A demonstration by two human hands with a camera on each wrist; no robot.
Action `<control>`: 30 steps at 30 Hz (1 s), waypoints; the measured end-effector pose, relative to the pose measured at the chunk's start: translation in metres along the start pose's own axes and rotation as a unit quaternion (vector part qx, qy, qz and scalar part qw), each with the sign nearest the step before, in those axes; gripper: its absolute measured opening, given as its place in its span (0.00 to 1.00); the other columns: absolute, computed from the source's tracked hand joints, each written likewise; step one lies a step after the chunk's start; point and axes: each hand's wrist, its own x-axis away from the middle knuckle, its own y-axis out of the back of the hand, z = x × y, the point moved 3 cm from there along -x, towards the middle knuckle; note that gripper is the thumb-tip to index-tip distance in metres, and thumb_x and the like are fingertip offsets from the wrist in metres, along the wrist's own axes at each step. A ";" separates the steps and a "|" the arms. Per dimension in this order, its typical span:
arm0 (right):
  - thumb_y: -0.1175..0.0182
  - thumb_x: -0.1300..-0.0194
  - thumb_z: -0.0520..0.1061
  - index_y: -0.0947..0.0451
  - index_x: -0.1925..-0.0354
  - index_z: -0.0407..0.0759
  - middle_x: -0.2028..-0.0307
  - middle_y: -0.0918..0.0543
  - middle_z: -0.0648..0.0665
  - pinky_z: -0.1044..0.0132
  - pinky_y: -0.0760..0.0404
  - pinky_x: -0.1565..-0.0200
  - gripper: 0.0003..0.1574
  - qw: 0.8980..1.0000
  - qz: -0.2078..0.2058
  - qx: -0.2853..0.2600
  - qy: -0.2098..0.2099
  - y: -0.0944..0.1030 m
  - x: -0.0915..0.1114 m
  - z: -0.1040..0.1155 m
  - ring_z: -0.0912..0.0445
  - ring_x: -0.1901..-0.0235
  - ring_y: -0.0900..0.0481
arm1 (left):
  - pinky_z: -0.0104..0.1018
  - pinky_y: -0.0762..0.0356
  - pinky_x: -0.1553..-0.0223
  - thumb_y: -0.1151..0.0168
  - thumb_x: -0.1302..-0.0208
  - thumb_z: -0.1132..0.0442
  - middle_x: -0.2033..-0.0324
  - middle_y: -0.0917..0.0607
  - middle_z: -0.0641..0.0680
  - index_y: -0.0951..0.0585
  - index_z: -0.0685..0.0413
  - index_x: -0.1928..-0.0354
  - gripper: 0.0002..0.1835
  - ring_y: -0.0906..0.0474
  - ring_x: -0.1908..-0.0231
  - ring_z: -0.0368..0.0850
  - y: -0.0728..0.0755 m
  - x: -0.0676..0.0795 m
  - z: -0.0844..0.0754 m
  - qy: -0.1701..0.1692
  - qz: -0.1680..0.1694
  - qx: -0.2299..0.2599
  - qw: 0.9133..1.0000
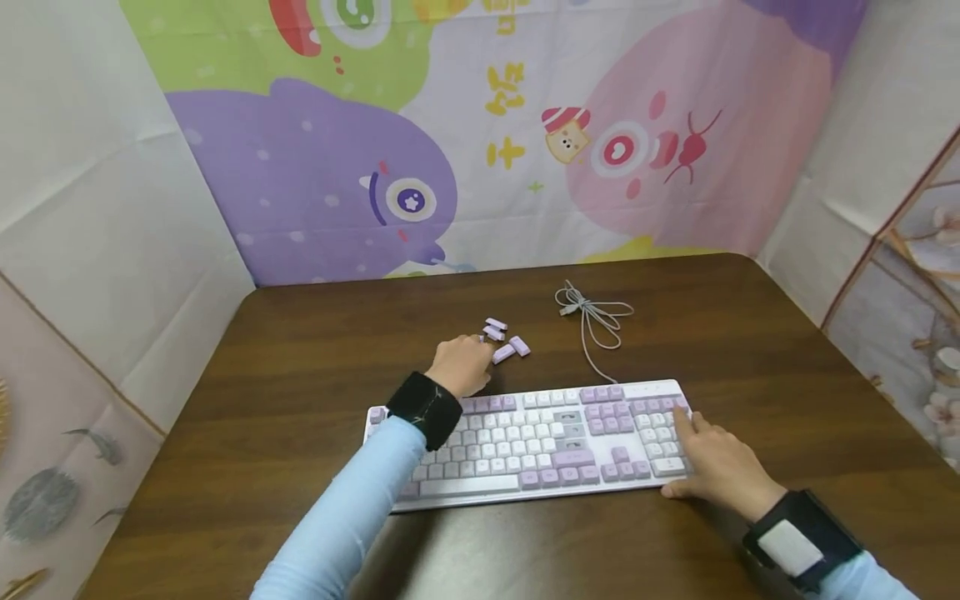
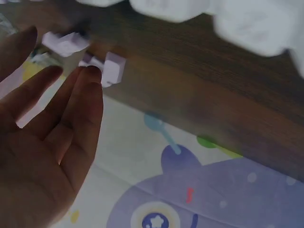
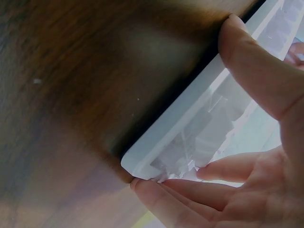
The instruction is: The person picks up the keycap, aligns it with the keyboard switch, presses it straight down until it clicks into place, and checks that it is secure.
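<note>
A white and lilac keyboard (image 1: 517, 437) lies on the table, with a few grey spots (image 1: 573, 431) lacking keycaps right of its middle. Beyond its back edge, several lilac keycaps (image 1: 520, 345) lie loosely grouped. My left hand (image 1: 461, 365) reaches over the keyboard to them. In the left wrist view its fingers (image 2: 88, 104) are extended close to the keycaps (image 2: 114, 69), thumb apart; contact is unclear. My right hand (image 1: 720, 467) holds the keyboard's right end. In the right wrist view the thumb (image 3: 232, 42) lies on the front edge and the other fingers at the side.
A bundled white cable (image 1: 592, 315) with its plug lies behind the keyboard and runs to its back edge. The brown wooden table (image 1: 315, 358) ends at a cartoon-printed cloth (image 1: 510, 200). Pale sheets (image 1: 97, 167) hang on both sides.
</note>
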 end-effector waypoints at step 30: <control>0.23 0.73 0.60 0.38 0.43 0.22 0.51 0.29 0.15 0.40 0.24 0.61 0.67 1.000 0.017 0.017 -0.010 0.000 -0.001 0.001 0.28 0.57 0.24 | 0.51 0.21 0.69 0.40 0.45 0.68 0.65 0.16 0.61 0.16 0.55 0.66 0.06 0.19 0.66 0.56 -0.027 -0.015 0.016 0.009 -0.044 -0.032 0.998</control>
